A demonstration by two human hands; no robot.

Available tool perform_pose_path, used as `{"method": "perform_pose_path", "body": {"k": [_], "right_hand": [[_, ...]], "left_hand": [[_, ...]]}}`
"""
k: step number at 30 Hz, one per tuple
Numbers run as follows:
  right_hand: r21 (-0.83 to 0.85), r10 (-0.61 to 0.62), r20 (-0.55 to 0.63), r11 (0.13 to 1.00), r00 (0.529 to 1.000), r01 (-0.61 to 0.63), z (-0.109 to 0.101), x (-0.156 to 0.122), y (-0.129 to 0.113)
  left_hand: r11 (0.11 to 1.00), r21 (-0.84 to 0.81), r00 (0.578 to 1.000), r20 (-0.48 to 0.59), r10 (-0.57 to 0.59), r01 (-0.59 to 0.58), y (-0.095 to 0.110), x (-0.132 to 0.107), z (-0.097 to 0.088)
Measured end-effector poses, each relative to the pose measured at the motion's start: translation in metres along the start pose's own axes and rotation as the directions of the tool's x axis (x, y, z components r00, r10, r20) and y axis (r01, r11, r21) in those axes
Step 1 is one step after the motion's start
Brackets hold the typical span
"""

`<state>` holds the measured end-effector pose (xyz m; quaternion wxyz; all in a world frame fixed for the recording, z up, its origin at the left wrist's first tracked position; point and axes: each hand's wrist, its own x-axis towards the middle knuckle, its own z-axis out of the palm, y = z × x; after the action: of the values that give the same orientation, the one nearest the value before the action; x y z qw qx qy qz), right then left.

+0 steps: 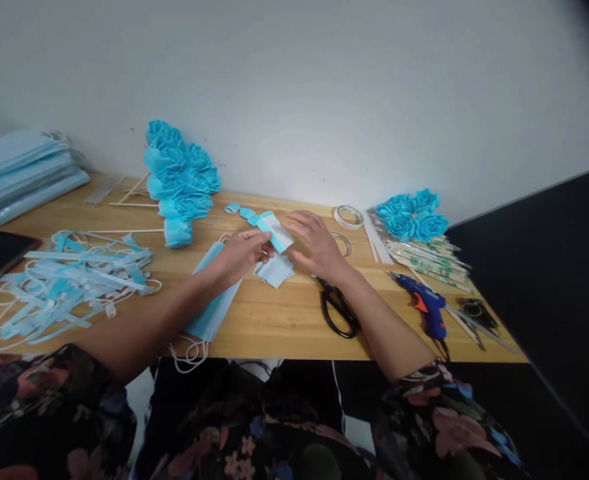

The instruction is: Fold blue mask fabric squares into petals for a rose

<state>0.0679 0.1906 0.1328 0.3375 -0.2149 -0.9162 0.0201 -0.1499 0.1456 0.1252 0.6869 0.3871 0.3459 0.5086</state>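
Observation:
My left hand pinches a folded blue-and-white piece of face mask fabric above the middle of the table. Just to the right of that piece is my right hand, its fingers apart and curved, with nothing visible in them. Below the hands lie cut pale blue fabric pieces. Small blue cut pieces rest a little beyond my left hand. Under my left forearm is a stack of blue face masks with white ear loops. Black-handled scissors lie by my right wrist, their blades mostly hidden.
Blue fabric flowers stand at the back left, others at the right over wrapped sticks. Mask scraps, a phone and packed masks occupy the left. A blue glue gun and tape roll lie right.

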Motion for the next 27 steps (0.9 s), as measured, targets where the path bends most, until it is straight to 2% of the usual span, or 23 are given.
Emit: {"method": "perform_pose_path", "body": {"k": [4,8,13,18,22,25,27], "right_hand": [[-0.039,-0.078,-0.019,0.996,0.997,0.077,0.003,-0.001,-0.002],[-0.046,-0.126,-0.070,0.991,0.990,0.123,0.004,-0.002,-0.005],[-0.078,-0.070,-0.067,0.995,0.995,0.065,0.007,-0.002,-0.005],[-0.033,-0.066,-0.048,0.997,0.997,0.064,0.009,-0.001,-0.006],[0.020,-0.042,-0.077,0.999,0.996,0.044,0.010,-0.002,-0.006],[0.069,0.019,-0.079,0.998,0.997,-0.014,0.011,-0.003,-0.006],[0.120,0.103,-0.065,0.988,0.992,-0.095,0.011,-0.003,-0.006]], "left_hand": [[0.999,0.021,0.999,-0.011,-0.034,0.034,-0.005,-0.001,0.001],[0.998,0.060,0.999,-0.036,-0.021,0.023,-0.010,0.000,0.001],[1.000,0.010,0.998,-0.060,-0.015,0.016,-0.011,0.001,0.004],[0.994,-0.102,0.999,0.017,-0.037,0.038,-0.013,0.001,0.004],[0.989,-0.146,1.000,0.022,-0.018,0.021,-0.016,0.004,0.000],[0.986,-0.165,1.000,0.021,0.009,-0.006,-0.018,0.005,-0.001],[0.984,-0.177,0.999,0.023,0.035,-0.030,-0.018,0.004,-0.001]]}}
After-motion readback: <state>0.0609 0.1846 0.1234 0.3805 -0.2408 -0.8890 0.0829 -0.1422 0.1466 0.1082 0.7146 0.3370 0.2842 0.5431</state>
